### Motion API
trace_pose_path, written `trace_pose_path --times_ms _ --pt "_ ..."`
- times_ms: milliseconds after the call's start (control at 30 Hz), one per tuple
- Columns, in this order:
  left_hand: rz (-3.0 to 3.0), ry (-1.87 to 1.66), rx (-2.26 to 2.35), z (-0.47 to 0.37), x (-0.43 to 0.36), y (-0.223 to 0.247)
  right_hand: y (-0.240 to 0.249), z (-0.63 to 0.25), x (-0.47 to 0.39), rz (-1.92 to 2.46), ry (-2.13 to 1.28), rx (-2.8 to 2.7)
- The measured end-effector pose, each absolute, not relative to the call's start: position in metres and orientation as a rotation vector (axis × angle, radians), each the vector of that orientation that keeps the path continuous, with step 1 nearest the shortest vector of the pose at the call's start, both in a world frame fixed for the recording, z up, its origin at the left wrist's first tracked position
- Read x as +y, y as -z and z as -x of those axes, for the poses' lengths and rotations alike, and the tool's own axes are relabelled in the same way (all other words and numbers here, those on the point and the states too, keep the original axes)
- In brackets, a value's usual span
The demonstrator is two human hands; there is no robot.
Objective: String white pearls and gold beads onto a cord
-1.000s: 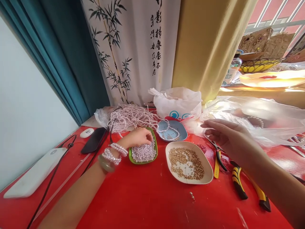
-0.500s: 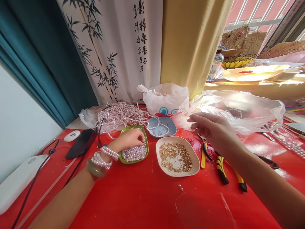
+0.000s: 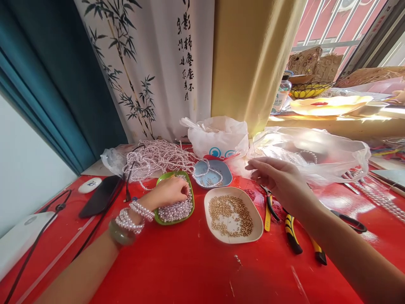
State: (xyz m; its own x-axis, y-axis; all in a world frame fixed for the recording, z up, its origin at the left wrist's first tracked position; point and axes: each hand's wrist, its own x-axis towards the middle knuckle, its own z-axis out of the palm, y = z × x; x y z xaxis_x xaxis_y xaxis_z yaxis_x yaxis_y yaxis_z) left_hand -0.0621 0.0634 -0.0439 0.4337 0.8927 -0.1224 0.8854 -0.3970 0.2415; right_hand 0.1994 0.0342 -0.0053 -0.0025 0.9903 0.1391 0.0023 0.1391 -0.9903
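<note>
My left hand rests over the green tray of pearl beads, with its fingers curled together and the tips pointing down at them. What the fingertips hold, if anything, is hidden. Strings of pearls and a jade-like bangle circle that wrist. Raised above the table, my right hand has thumb and forefinger pinched together; whatever is between them is too fine to make out. Between the hands sits a cream tray holding gold beads. Behind it is a blue dish with a pearl strand.
Pliers with yellow-black handles and yellow tweezers lie below the right hand. Pearl strands are heaped at the back left, near a phone. Plastic bags stand behind. A small beaded piece lies in front.
The camera view has tilted slightly, so the table sits lower in the picture. Both hands keep nearly the same places and poses over the table.
</note>
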Motion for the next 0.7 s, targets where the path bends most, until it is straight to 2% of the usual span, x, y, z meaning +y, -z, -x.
trace_pose_path --times_ms 700 --pt "-2.297 -0.204 1.475 0.074 0.067 0.033 0.004 -0.195 0.031 1.119 -1.105 -1.308"
